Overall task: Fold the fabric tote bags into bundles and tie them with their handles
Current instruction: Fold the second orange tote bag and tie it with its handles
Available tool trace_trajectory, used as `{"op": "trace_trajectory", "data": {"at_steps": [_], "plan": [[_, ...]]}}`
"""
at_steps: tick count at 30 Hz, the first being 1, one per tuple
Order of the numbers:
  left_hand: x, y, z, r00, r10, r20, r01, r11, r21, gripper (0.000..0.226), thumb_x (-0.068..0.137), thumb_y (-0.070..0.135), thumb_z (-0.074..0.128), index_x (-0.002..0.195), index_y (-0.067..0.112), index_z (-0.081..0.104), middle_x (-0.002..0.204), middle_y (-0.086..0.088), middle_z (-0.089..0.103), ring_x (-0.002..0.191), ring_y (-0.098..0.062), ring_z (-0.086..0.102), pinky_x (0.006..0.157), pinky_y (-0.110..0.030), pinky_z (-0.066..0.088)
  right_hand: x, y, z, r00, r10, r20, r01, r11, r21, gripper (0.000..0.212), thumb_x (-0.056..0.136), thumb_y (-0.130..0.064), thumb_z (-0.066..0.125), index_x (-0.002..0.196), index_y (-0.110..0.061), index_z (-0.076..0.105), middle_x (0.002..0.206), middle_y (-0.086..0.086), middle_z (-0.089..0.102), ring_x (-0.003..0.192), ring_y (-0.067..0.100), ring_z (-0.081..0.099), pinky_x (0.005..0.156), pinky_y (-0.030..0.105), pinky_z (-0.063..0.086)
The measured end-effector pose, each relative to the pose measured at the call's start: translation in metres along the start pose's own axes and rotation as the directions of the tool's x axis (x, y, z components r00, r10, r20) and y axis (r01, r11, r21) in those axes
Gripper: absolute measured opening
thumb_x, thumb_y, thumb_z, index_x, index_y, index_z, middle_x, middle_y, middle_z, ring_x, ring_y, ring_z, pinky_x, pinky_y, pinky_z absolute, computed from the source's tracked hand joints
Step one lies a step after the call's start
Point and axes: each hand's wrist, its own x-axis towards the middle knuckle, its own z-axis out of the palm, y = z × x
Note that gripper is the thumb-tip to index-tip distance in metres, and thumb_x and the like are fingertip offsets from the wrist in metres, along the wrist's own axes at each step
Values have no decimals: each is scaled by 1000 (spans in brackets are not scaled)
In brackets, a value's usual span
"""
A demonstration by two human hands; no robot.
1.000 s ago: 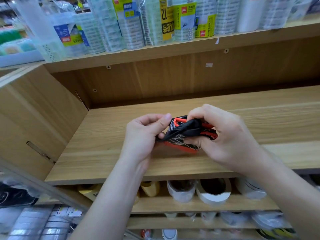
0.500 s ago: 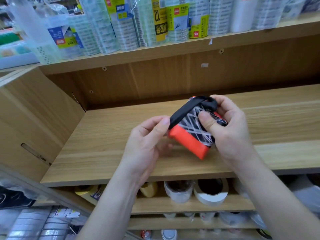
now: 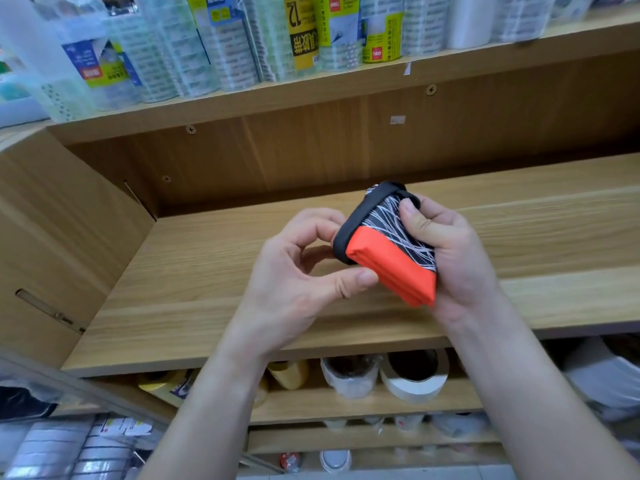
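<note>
A folded tote bag bundle (image 3: 391, 251), orange at the near end and black with white scribbled lines at the far end, is held above a wooden shelf (image 3: 214, 289). A black handle strap (image 3: 360, 216) wraps over its left side and top. My right hand (image 3: 446, 251) grips the bundle from the right, thumb pressed on the patterned face near the strap's loop. My left hand (image 3: 298, 271) is at the bundle's left edge, thumb tip touching the orange corner and fingers curled by the strap.
Wrapped packs of tape rolls (image 3: 242, 39) line the shelf above. Tape rolls (image 3: 412, 375) and yellow rolls (image 3: 287, 374) sit on the shelf below. A wooden side panel (image 3: 62, 244) closes the shelf at the left.
The bundle was turned from flat and crumpled to upright with its orange end toward me. The strap now lies around its left side, and my left hand has loosened its pinch.
</note>
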Motion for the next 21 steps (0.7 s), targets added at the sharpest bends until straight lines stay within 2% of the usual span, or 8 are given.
{"op": "trace_trajectory", "data": {"at_steps": [3,5,8,11,14,17,18,21], "plan": [[1,-3,2,999,-27,-44,22,996,-91,30,60,30,85,81,19,67,93,-2,70,89,-18,66,76,-28,54,0,2,0,1000,-1,-28,1,1000,-18,30,77,-16,62,102,-1,61,83,12,69,71,19,68,61,27,56],[-1,-8,7,993,-57,-101,42,990,-138,31,55,34,89,77,26,68,83,1,70,80,-16,64,71,-27,54,0,4,1,997,-41,-68,37,997,-61,18,81,-12,62,96,-1,62,79,10,69,68,18,67,60,27,56],[-6,-14,17,975,-71,-210,31,981,-190,27,57,17,86,72,26,66,74,5,66,72,-9,59,66,-21,50,1,7,1,981,-142,-131,114,973,-201,7,90,-1,59,92,-1,65,75,8,69,66,16,65,60,26,55],[-10,-14,28,944,-52,-325,12,992,-122,25,66,5,79,70,18,58,71,1,62,69,-11,55,65,-27,49,3,10,0,960,-222,-169,161,935,-314,7,89,-1,64,95,2,67,80,10,69,71,18,65,63,28,54],[-13,-13,35,908,-22,-417,6,999,-39,24,69,6,75,67,17,55,68,4,59,68,-12,54,66,-34,49,6,12,2,933,-305,-193,209,892,-401,16,78,-14,68,90,-6,71,82,7,72,75,17,67,66,29,53],[-16,-15,35,879,73,-472,-30,995,97,24,72,5,76,70,15,54,75,-7,61,74,-21,59,70,-42,52,8,14,6,899,-385,-209,253,846,-470,14,75,-19,66,86,-13,72,80,2,72,76,16,68,70,31,54],[-17,-16,36,874,127,-469,-55,985,164,24,72,4,76,71,17,56,77,-8,60,76,-20,59,70,-40,51,9,14,8,886,-409,-219,266,835,-482,11,75,-19,66,84,-16,71,79,0,72,75,15,68,70,32,55],[-22,-17,41,885,241,-399,-102,936,337,29,70,1,77,74,23,60,81,2,56,80,-10,56,73,-23,46,10,16,10,850,-465,-250,289,806,-516,8,75,-17,66,81,-22,69,77,-5,70,74,10,67,70,29,54]]}}
